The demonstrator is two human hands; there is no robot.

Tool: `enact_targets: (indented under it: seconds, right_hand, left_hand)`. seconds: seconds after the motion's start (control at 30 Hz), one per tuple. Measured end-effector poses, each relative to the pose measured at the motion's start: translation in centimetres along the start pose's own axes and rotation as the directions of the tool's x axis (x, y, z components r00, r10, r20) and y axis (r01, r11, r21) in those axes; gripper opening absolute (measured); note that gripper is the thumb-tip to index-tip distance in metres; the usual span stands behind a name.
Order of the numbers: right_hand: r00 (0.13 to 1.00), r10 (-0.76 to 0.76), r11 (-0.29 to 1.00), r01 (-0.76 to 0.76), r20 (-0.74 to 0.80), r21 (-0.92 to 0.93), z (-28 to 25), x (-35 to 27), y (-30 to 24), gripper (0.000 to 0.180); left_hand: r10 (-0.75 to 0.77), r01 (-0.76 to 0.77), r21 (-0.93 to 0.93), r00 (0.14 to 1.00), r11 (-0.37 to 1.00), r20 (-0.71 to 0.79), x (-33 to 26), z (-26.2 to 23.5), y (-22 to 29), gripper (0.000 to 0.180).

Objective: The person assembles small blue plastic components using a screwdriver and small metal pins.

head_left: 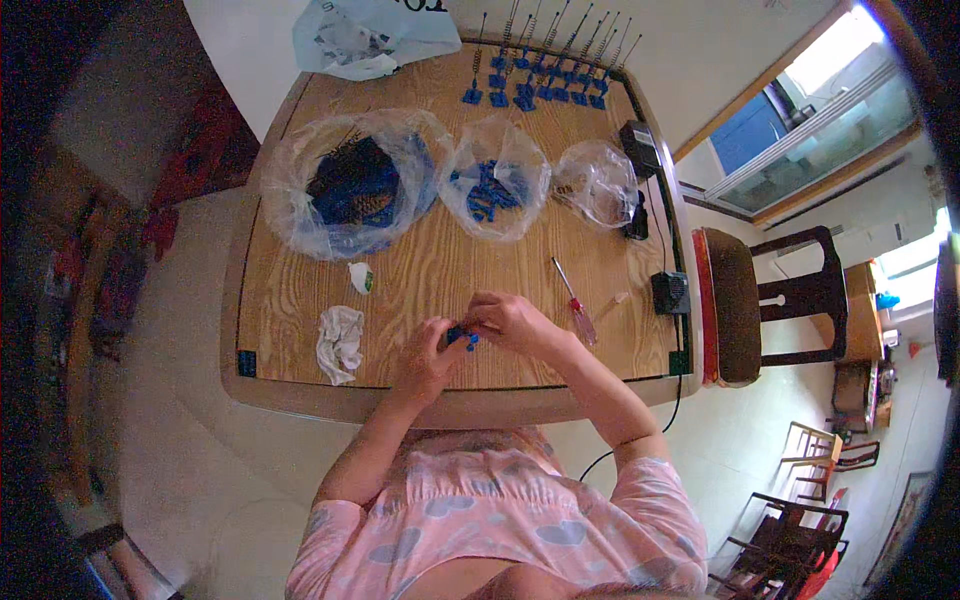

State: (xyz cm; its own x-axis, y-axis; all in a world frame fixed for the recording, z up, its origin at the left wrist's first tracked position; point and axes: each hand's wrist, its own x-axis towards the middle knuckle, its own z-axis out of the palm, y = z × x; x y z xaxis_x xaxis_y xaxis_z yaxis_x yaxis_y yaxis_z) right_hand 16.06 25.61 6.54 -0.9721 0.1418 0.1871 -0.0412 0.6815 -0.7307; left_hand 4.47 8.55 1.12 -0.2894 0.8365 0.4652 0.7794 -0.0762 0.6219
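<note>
Near the front edge of the wooden table, my left hand (427,362) pinches a small blue plastic piece (471,342). My right hand (510,322) meets it from the other side, its fingers bent and closed over the piece's upper end. Whatever sits between those right fingertips is hidden. To the right of my hands lies a screwdriver (574,302) with a red see-through handle, its shaft pointing away from me. A see-through bag (540,165) with small blue pieces in it stands beyond my hands.
A big see-through bag (285,190) holds blue and dark parts; a smaller one (597,182) stands right. Assembled blue bases with upright springs (525,95) fill the back. A crumpled white cloth (340,343) lies left. Black boxes (669,293) and a cord line the right edge, beside a chair (728,305).
</note>
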Motion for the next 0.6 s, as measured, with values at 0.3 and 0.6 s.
enact_targets:
  seconds: [0.3,0.6]
  right_hand:
    - [0.999,-0.022,0.999,0.023,-0.049,0.023,0.7,-0.4,0.9,0.012]
    - [0.983,0.002,0.999,-0.008,-0.181,-0.031,2.4,-0.5,0.1,0.012]
  left_hand:
    - [0.141,-0.141,0.167,0.99,0.976,0.012,0.2,0.1,-0.5,0.026]
    - [0.001,-0.001,0.079,1.0,0.997,-0.001,0.7,0.4,-0.6,0.025]
